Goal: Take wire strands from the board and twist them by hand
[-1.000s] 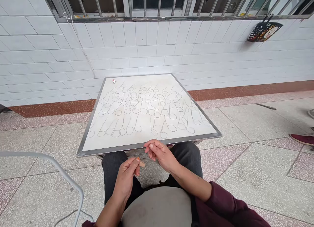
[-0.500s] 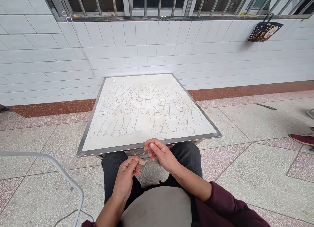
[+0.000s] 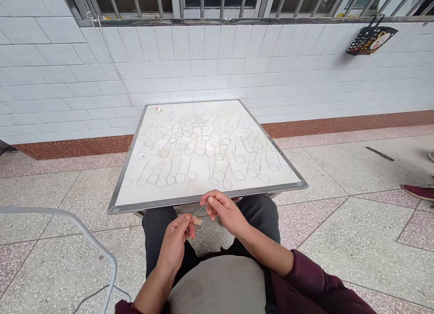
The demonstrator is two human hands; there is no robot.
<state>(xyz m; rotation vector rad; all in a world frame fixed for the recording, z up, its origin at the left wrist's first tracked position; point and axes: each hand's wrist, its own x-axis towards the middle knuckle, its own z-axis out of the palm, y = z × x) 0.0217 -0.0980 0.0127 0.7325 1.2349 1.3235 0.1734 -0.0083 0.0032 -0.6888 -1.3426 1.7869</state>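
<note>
A light, springy thin wire (image 3: 200, 210), judged easily bent and best taken by its small tan tab (image 3: 197, 221), was held at lower centre of the frame, pinched by the left hand (image 3: 173, 244) and right hand (image 3: 225, 212), close but apart.

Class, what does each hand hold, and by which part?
The left hand pinches a small tan piece by one end; the right hand pinches a thin wire near its end.

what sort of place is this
Probably a veranda or walkway outside a building: a white tiled wall, a barred window above it, and a speckled terrazzo floor.
</note>
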